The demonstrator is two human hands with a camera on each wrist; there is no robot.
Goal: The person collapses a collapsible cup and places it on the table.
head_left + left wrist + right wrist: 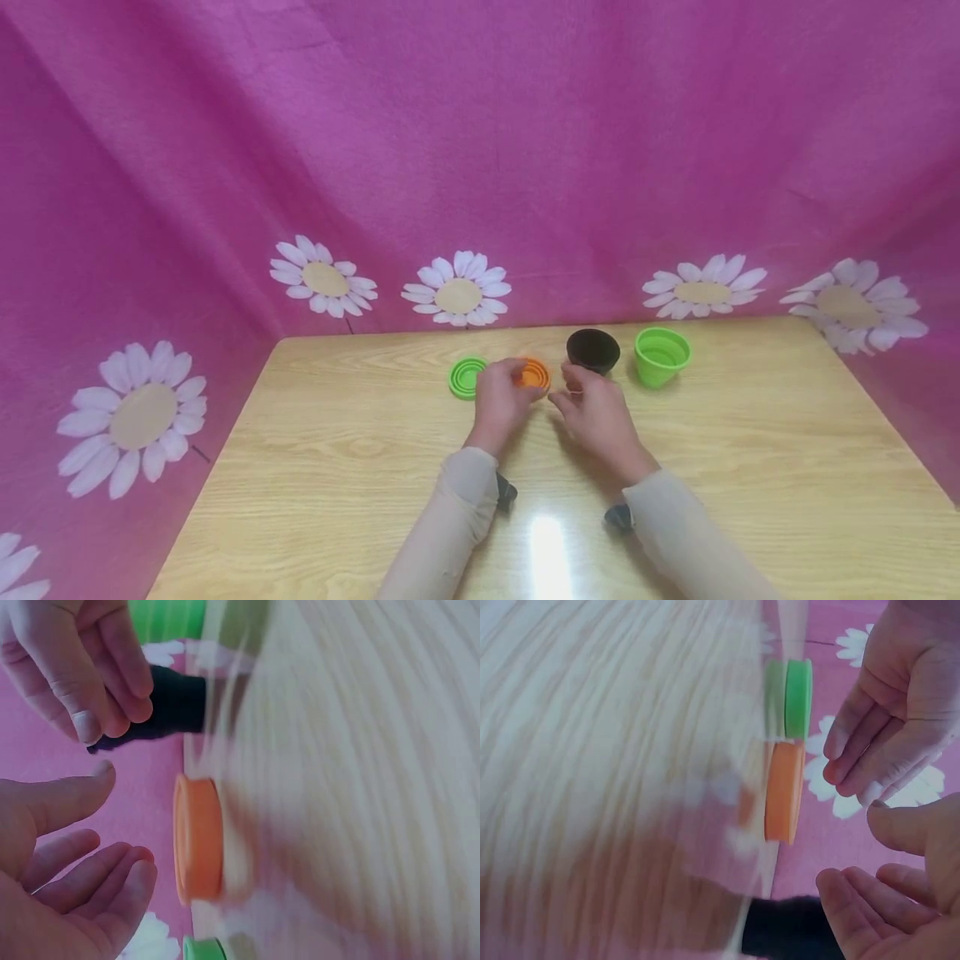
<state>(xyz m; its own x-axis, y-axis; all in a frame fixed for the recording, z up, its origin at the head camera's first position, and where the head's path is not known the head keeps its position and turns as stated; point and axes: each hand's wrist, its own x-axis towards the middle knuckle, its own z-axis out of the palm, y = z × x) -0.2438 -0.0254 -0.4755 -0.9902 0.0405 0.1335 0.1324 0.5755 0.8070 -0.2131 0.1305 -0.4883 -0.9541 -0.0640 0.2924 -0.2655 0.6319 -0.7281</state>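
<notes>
My left hand (501, 402) hovers over the table beside an orange collapsed folding cup (534, 372), fingers loosely bent and nothing between them. In the left wrist view a gap shows between this hand (75, 877) and the flat orange cup (201, 840). My right hand (603, 414) is just in front of a black cup (593, 348) that stands expanded on the table. Its relaxed fingers overlap the black cup in the left wrist view and hold nothing. Both thumbs point toward each other, the hands apart.
A green collapsed cup (466, 379) lies left of the orange one. An expanded green cup (662, 357) stands right of the black cup. The wooden table (337, 467) meets a pink curtain (525, 167) with daisies at its back edge.
</notes>
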